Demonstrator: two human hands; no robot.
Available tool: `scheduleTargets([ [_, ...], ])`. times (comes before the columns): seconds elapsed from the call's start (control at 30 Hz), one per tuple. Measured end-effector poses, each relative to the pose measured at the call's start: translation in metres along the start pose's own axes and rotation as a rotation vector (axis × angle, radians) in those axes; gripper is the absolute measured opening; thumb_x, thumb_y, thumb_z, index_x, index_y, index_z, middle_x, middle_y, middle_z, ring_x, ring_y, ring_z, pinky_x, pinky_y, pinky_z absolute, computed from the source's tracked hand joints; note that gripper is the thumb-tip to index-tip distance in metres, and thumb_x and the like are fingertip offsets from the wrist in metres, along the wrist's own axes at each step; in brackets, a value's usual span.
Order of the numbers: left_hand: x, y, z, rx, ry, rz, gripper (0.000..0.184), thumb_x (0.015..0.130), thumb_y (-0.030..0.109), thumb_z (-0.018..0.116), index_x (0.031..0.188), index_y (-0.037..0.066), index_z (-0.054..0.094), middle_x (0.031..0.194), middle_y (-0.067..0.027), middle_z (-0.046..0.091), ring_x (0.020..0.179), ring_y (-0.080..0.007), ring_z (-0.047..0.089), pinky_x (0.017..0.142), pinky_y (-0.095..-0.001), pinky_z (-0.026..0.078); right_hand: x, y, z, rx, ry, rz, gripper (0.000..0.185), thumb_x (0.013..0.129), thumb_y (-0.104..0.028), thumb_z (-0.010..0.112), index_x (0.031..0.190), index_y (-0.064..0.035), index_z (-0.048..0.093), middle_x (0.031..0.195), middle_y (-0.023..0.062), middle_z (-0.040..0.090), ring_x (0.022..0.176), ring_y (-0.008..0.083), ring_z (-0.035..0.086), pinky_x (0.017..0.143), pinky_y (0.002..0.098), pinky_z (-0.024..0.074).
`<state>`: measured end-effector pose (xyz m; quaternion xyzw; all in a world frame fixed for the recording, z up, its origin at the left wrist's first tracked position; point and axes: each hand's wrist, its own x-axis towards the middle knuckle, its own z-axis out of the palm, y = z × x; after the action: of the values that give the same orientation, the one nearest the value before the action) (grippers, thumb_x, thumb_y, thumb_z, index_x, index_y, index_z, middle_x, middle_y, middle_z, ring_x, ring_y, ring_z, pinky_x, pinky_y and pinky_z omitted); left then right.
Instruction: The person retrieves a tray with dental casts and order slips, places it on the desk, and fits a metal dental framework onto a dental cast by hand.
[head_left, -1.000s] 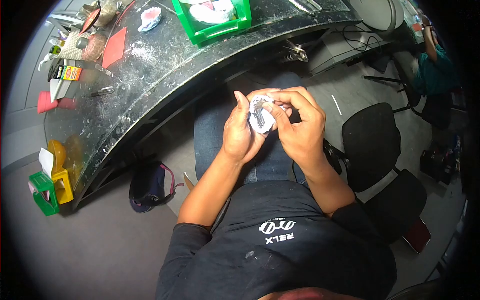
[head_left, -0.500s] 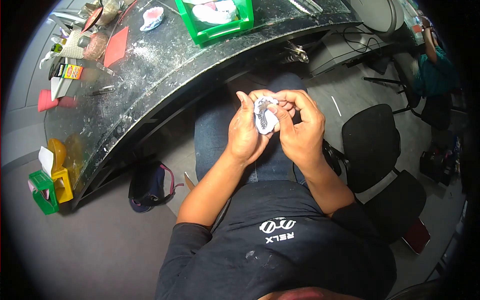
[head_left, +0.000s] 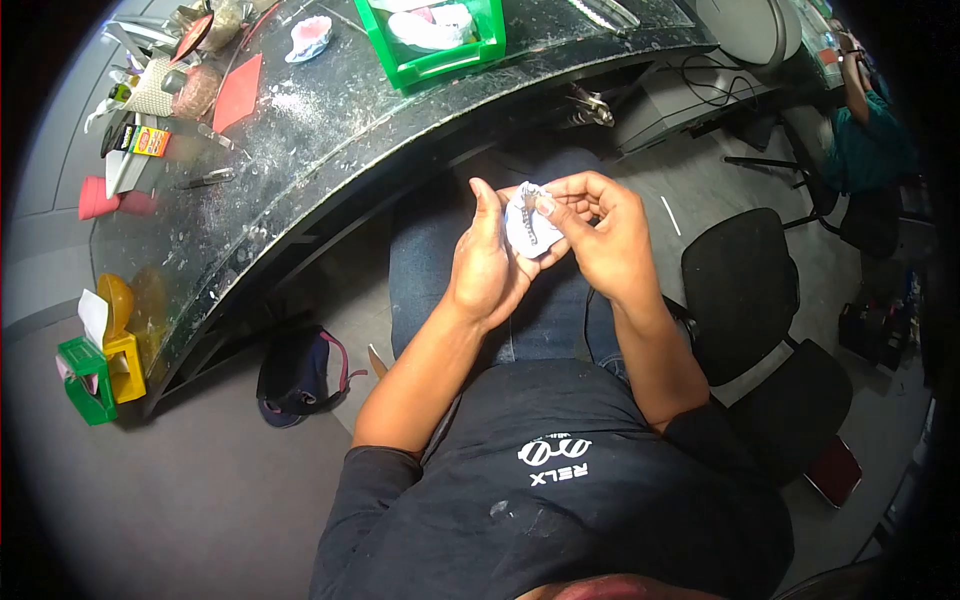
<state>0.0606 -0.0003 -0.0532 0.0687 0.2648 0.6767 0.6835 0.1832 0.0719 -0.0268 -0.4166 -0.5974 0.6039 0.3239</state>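
Note:
A white plaster dental cast is held over my lap, a dark metal denture framework lying on its face. My left hand cradles the cast from the left and below, its thumb sticking up and its fingers behind the cast. From the right, my right hand presses its thumb on the upper part of the cast and framework. The right fingers curl around the upper edge, partly hidden. Whether the right thumb grips the framework itself or only the cast cannot be made out.
On the dusty black bench ahead are a green bin holding casts, another cast with pink, a red sheet and tools. Black chairs stand at right; a bag lies below the bench. Another person is far right.
The cast has tilted and turned slightly in my hands, so its framework shows at a different angle. My right hand has shifted a little; its thumb stays on the cast's upper part.

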Motion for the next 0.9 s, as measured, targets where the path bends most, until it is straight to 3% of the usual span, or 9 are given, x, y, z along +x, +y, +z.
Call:
scheduleTargets([
  [0.13,-0.003,-0.002,-0.002,0.160,0.110,0.018,0.068,0.107,0.062,0.025,0.121,0.002,0.056,0.120,-0.0149,0.066,0.106,-0.0227,0.068,0.086,-0.0363,0.056,0.005,0.009,-0.007,0.188,-0.099,0.104,0.017,0.091,0.001,0.074,0.105,0.0083,0.066,0.090,0.0130,0.072,0.071,0.0127,0.071,0.062,0.0255,0.0634],
  [0.23,0.000,-0.006,-0.005,0.364,0.137,0.180,0.062,0.110,0.058,0.023,0.116,0.004,0.054,0.099,-0.0062,0.062,0.085,-0.0116,0.060,0.078,-0.0271,0.053,0.004,0.012,-0.005,0.202,-0.134,0.081,0.019,0.089,0.001,0.078,0.102,0.0069,0.066,0.089,0.0116,0.071,0.073,0.0119,0.070,0.064,0.0256,0.0637],
  [0.3,0.001,-0.006,-0.006,0.417,0.183,0.215,0.066,0.110,0.058,0.020,0.108,0.003,0.057,0.093,-0.0062,0.062,0.082,-0.0104,0.059,0.077,-0.0262,0.052,0.002,0.012,-0.002,0.216,-0.142,0.061,0.020,0.087,0.000,0.080,0.101,0.0060,0.066,0.087,0.0108,0.071,0.075,0.0116,0.070,0.065,0.0255,0.0637],
  [0.4,0.003,-0.005,-0.010,0.513,0.188,0.340,0.067,0.111,0.057,0.023,0.100,0.002,0.060,0.092,-0.0094,0.065,0.081,-0.0129,0.061,0.075,-0.0281,0.054,0.002,0.013,0.000,0.062,-0.158,0.014,0.023,0.082,-0.003,0.085,0.095,0.0008,0.066,0.087,0.0080,0.071,0.076,0.0094,0.067,0.069,0.0245,0.0585],
  [0.53,0.001,-0.004,-0.003,0.504,0.192,0.329,0.063,0.111,0.056,0.028,0.101,0.002,0.061,0.089,-0.0073,0.063,0.076,-0.0129,0.060,0.071,-0.0284,0.054,0.001,0.011,-0.001,-0.026,-0.168,-0.060,0.024,0.080,-0.003,0.086,0.092,-0.0007,0.066,0.090,0.0059,0.071,0.076,0.0086,0.065,0.071,0.0247,0.0552],
  [0.73,0.001,-0.005,-0.006,0.420,0.117,0.304,0.056,0.112,0.049,0.033,0.102,0.002,0.061,0.093,-0.0098,0.065,0.084,-0.0170,0.065,0.079,-0.0331,0.058,0.002,0.009,-0.009,0.053,-0.271,-0.102,0.022,0.078,0.002,0.083,0.087,-0.0008,0.064,0.094,0.0048,0.072,0.078,0.0080,0.063,0.072,0.0250,0.0541],
  [0.8,0.005,-0.007,-0.012,0.478,0.107,0.336,0.055,0.113,0.047,0.032,0.101,0.000,0.058,0.120,-0.0301,0.068,0.101,-0.0272,0.070,0.094,-0.0412,0.058,0.000,0.002,-0.010,-0.230,-0.274,-0.135,0.021,0.079,0.002,0.083,0.087,-0.0012,0.064,0.099,0.0062,0.073,0.080,0.0086,0.064,0.074,0.0252,0.0549],
  [0.83,0.005,-0.007,-0.013,0.478,0.106,0.334,0.055,0.113,0.047,0.032,0.101,0.000,0.058,0.120,-0.0301,0.068,0.101,-0.0272,0.070,0.094,-0.0412,0.058,0.000,0.003,-0.011,-0.230,-0.271,-0.134,0.021,0.079,0.002,0.083,0.087,-0.0012,0.064,0.099,0.0062,0.073,0.080,0.0086,0.064,0.074,0.0252,0.0549],
  [0.9,0.001,-0.005,-0.012,0.452,0.102,0.283,0.052,0.113,0.047,0.034,0.104,0.001,0.058,0.124,-0.0305,0.067,0.115,-0.0341,0.067,0.107,-0.0486,0.051,0.001,0.010,-0.010,-0.038,-0.250,-0.050,0.021,0.079,-0.004,0.084,0.087,-0.0028,0.065,0.102,0.0054,0.074,0.080,0.0118,0.066,0.075,0.0278,0.0558],
])
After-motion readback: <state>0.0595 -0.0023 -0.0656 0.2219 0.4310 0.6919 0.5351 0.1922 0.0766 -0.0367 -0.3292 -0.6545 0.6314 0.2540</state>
